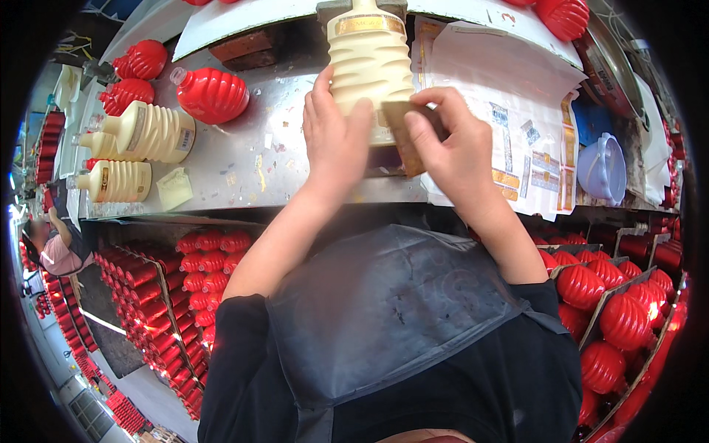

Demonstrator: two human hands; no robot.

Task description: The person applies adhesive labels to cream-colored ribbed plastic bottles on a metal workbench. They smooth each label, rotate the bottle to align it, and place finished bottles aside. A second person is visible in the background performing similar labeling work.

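Bottle [369, 70], cream and ribbed, with a gold band near its neck, lies just ahead of both hands, its neck pointing away from the person; the left hand [336, 148] rests against its near left side, fingers along the edge and thumb over the ribs; blur hides how firmly it grips, so I cannot tell whether it is clamped there. The right hand [459, 140] is closed on a flat brown block [405, 139], pinched between thumb and fingers, held at the bottle's near right corner.

Left of the left hand, on the metal table [284, 88], lies a red ribbed bottle [213, 96]; farther left are more cream bottles [159, 133], with a small pale square pad [174, 190] beside them; right of the right hand spread label sheets [545, 171], then a lilac bucket [602, 170]. Below the right hand, to the right, red bottles [626, 319] fill divided racks; below the left hand, to the left, stand red stacks [148, 295], and beyond them sits another person [63, 251] in pink.
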